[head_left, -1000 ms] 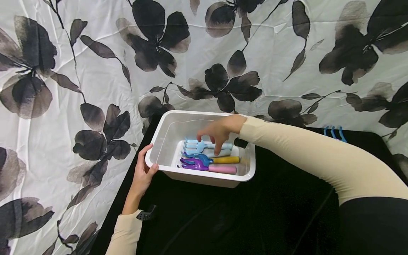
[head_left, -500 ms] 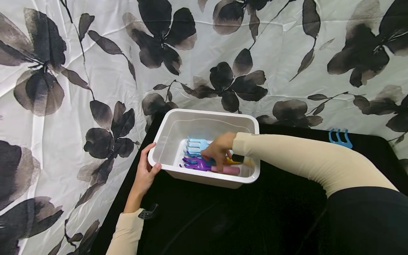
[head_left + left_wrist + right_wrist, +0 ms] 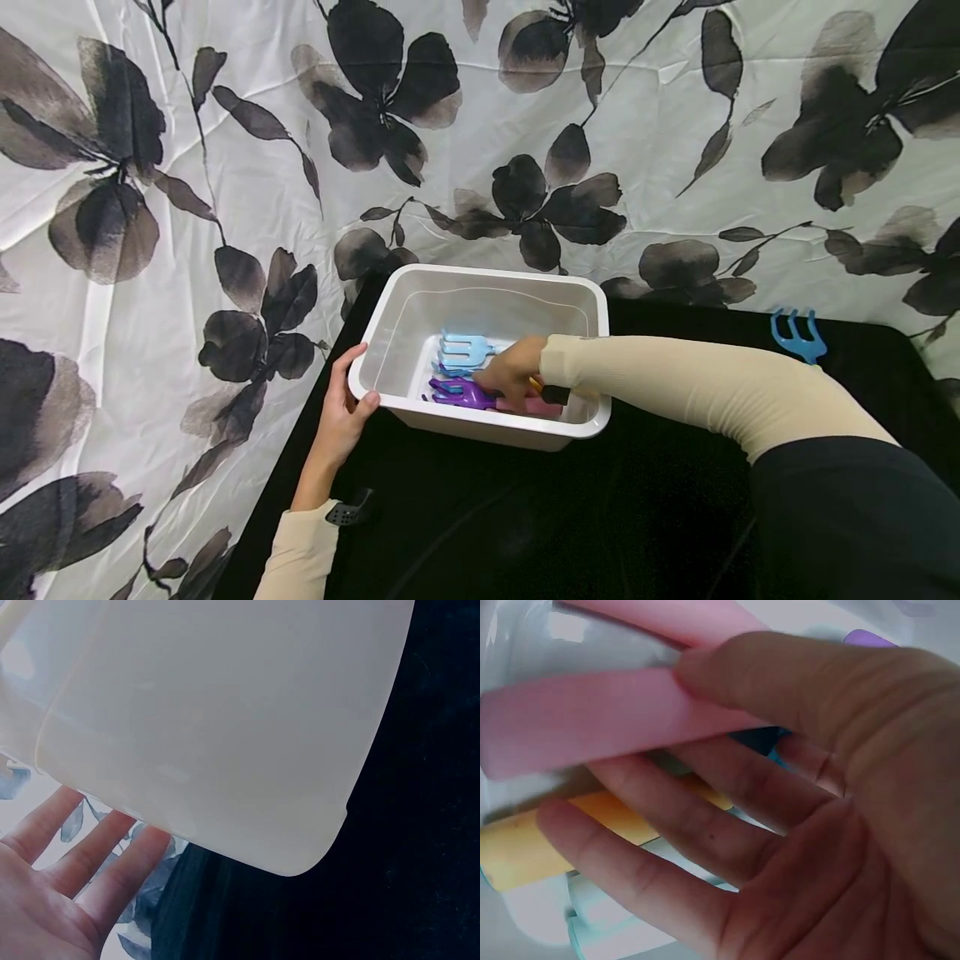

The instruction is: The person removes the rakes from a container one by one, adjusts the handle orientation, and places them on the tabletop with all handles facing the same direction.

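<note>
A white plastic bin (image 3: 495, 273) holds several toy garden hand rakes. My left hand (image 3: 339, 427) grips its left front corner, thumb at the rim; in the left wrist view the fingers (image 3: 124, 881) lie against the outer wall. Inside the bin, my right hand (image 3: 513, 372) reaches over a purple hand rake (image 3: 461, 394) with a pink handle. The right wrist view shows thumb and fingers pinching a pink handle (image 3: 585, 720). Another pink handle (image 3: 675, 616) lies beside it. A yellow handle (image 3: 525, 851) and pale handles (image 3: 615, 907) lie below the fingers. A light blue rake (image 3: 467, 350) lies farther back.
The bin stands on a black-covered table (image 3: 600, 517). A blue rake head (image 3: 798, 335) lies at the table's far right, partly behind the right sleeve. A white floral curtain (image 3: 637, 108) hangs at the back and left.
My right hand has come down from above the rakes to the front of the bin and taken hold of a pink handle. The left hand keeps its grip on the corner.
</note>
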A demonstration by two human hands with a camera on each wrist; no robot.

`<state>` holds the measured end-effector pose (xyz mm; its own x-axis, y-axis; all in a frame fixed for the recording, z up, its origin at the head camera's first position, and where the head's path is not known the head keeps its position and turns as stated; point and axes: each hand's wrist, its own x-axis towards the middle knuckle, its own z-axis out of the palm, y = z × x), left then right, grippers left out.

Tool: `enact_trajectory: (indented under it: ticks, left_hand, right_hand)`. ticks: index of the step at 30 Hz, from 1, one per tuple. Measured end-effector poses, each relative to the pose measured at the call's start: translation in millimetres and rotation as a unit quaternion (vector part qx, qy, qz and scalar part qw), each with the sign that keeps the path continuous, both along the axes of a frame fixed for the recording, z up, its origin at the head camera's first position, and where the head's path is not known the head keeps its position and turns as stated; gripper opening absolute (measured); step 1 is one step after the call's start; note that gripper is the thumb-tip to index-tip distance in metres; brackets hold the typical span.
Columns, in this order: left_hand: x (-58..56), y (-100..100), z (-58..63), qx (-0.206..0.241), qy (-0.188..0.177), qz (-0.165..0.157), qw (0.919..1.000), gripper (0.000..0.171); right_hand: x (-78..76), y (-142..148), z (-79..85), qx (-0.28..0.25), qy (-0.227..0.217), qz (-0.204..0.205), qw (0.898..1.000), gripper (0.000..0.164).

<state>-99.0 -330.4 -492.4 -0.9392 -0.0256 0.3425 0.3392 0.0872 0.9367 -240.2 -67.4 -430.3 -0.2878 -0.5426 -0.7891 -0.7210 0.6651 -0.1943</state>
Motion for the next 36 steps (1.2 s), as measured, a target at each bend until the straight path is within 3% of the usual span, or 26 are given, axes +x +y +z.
enact_trajectory:
  ticks: [6,13,18,22,28,36]
  left_hand:
    - [1.1,2.6,3.2,0.000,0.006,0.004,1.0000,0.070]
    - [2.3,7.0,2.6,0.005,0.000,0.005,1.0000,0.072]
    - [1.9,10.9,1.4,0.007,-0.001,0.007,0.9999,0.072]
    - [0.6,13.9,2.1,0.004,-0.003,0.009,0.9999,0.072]
    - [-1.4,16.5,4.0,0.005,-0.012,0.014,0.9998,0.072]
    - [2.4,17.3,9.9,-0.013,-0.016,0.042,0.9989,0.072]
  right_hand:
    - [-2.9,5.7,5.3,-0.021,0.018,0.052,0.998,0.041]
    - [-4.6,13.9,12.1,-0.024,0.002,0.053,0.998,0.041]
    - [-5.7,21.6,21.5,-0.048,0.006,0.061,0.997,0.029]
    - [-11.4,26.3,39.4,-0.063,0.021,0.066,0.996,0.034]
    - [-22.7,37.7,78.5,-0.083,0.021,0.018,0.996,0.036]
    - [-28.7,68.7,129.7,-0.175,0.086,0.023,0.981,0.039]
